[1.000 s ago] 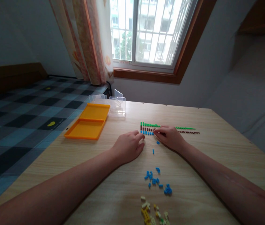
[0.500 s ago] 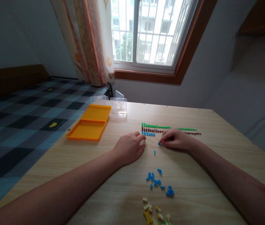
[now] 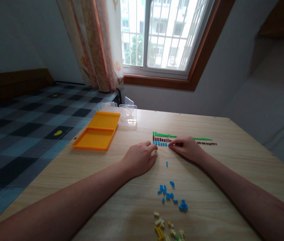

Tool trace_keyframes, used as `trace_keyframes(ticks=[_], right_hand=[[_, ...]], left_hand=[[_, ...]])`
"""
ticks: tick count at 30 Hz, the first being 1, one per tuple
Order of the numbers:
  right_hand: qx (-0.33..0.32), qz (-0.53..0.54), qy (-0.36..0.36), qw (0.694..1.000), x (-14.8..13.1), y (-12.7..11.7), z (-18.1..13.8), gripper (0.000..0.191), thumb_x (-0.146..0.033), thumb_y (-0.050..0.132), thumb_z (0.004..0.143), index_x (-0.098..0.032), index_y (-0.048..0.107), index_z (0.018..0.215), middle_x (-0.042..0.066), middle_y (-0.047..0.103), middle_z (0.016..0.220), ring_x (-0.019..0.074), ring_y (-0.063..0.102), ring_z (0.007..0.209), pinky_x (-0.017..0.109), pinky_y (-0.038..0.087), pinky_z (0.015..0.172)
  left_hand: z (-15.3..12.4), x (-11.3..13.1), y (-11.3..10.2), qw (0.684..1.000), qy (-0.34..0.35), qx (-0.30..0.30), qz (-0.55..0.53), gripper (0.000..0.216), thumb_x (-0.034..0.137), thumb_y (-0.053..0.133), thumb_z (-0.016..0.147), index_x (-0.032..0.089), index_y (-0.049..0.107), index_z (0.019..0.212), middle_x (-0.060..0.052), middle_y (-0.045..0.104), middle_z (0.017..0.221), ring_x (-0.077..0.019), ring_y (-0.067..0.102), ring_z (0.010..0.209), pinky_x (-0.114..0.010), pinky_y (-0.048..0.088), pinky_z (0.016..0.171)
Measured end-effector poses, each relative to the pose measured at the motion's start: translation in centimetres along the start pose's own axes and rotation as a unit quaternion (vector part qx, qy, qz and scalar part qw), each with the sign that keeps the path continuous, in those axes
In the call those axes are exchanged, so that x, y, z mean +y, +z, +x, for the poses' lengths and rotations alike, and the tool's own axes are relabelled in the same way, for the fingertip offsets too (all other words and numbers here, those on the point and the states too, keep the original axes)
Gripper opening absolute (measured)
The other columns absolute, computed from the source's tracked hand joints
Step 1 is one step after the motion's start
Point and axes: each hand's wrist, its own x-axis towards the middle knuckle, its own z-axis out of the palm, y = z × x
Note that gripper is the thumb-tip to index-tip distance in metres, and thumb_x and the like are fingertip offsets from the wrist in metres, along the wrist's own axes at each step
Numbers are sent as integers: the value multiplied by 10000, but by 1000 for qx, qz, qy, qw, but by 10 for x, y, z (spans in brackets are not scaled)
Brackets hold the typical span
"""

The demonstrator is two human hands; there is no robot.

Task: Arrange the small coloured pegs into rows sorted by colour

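While the right hand (image 3: 187, 149) is pinching a tiny blue brick (image 3: 169, 145) between thumb and fingertips, it is pressing that piece against the right end of the blue row (image 3: 160, 143), which is running left to right across the desk (image 3: 232, 160) just below the brown row (image 3: 164, 139) and the green row (image 3: 165, 135). That row's long axis is lying crosswise to both forearms, and the right hand is the nearer 1. Resting loosely curled, holding nothing, the left hand (image 3: 139, 159) is sitting just left of the row's near end. 1 stray blue brick (image 3: 166, 163) is lying between the hands, with a loose blue pile (image 3: 172, 196) nearer the body. Fingers are hiding the middles of the brown and green rows, and the yellowish pile (image 3: 165, 229) is getting cut off at the bottom edge.
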Motion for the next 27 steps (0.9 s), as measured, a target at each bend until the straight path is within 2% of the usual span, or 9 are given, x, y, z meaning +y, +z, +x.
trace_keyframes(ticks=[9,21,27], right_hand=[[18,-13,-7,1000,-4,2,2,170,-255,638,846,-202,799,831,50,756,791,173,648,671,270,460,625],[43,-3,-16,999,-4,4,0,153,-257,658,836,-187,794,840,43,732,743,143,588,599,254,431,578],[31,-25,-16,999,-7,2,0,162,-249,645,845,-196,798,852,46,740,767,154,615,627,264,446,605]], left_hand=[[1,1,0,1000,2,2,5,246,315,495,934,227,639,1113,-51,676,1024,-223,665,911,-342,517,774],[1,-2,3,1000,8,11,6,237,315,500,933,230,637,1106,-47,671,1009,-219,663,901,-338,519,752],[1,-1,2,1000,9,17,4,237,313,500,932,229,641,1102,-49,672,1005,-215,663,903,-330,518,756]])
